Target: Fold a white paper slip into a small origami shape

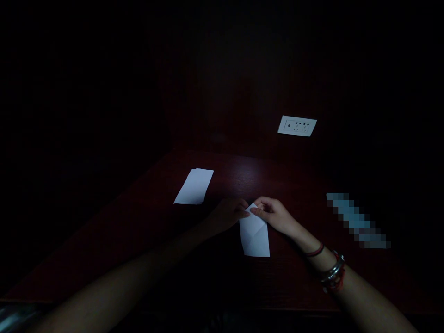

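Observation:
A small white sheet of paper [255,236] lies on the dark red wooden table [298,194], creased, with its far end folded. My left hand [227,215] rests at the paper's upper left corner, fingers curled onto the fold. My right hand [272,212] pinches the far edge of the same paper from the right, thumb and fingers pressed together. The two hands meet at the top of the sheet. The scene is very dark.
A second white paper [194,186] lies flat on the table to the far left of my hands. A white wall socket [297,126] sits on the dark wall behind. A blurred-out strip [357,221] lies at the right. Bracelets circle my right wrist [331,270].

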A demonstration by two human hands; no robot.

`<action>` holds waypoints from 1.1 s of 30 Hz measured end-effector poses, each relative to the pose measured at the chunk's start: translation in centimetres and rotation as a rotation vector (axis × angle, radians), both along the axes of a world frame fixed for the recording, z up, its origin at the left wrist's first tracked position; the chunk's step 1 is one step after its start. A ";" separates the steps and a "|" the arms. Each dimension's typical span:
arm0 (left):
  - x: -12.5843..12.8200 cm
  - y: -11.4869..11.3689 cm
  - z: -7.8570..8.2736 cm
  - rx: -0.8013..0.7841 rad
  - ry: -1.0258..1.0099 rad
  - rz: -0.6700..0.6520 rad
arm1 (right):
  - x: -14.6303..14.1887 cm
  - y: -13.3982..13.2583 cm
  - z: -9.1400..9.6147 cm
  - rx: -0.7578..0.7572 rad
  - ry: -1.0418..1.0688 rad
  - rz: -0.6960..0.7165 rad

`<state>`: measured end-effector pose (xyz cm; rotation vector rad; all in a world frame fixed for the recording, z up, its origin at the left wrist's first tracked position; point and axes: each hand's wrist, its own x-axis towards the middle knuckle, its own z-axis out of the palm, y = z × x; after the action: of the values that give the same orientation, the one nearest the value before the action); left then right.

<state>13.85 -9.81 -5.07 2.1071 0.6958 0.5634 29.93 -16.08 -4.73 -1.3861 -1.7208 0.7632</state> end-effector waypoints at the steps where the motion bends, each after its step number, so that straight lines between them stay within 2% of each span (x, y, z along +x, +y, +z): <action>1: 0.1 0.0 0.0 0.001 0.004 0.000 | 0.0 0.0 0.0 0.010 -0.013 -0.012; 10: 0.3 -0.2 0.6 0.057 -0.012 -0.024 | -0.4 -0.4 0.4 0.111 -0.221 -0.083; 17: 0.1 -0.3 0.2 0.075 0.019 -0.027 | 0.3 -0.2 -0.3 -0.013 -0.242 0.066; 23: -0.1 0.2 0.5 0.066 0.020 -0.031 | -0.5 -0.6 0.7 0.104 -0.332 -0.026; 28: -0.4 0.1 0.6 0.033 0.053 -0.028 | 0.0 -0.3 0.2 0.004 -0.281 0.096; 33: -0.6 0.3 0.6 0.008 0.037 -0.013 | 0.3 0.0 0.1 -0.040 -0.225 0.085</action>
<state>13.29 -9.48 -4.51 2.1327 0.7012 0.5216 30.26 -16.05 -4.61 -1.4801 -1.9584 0.7137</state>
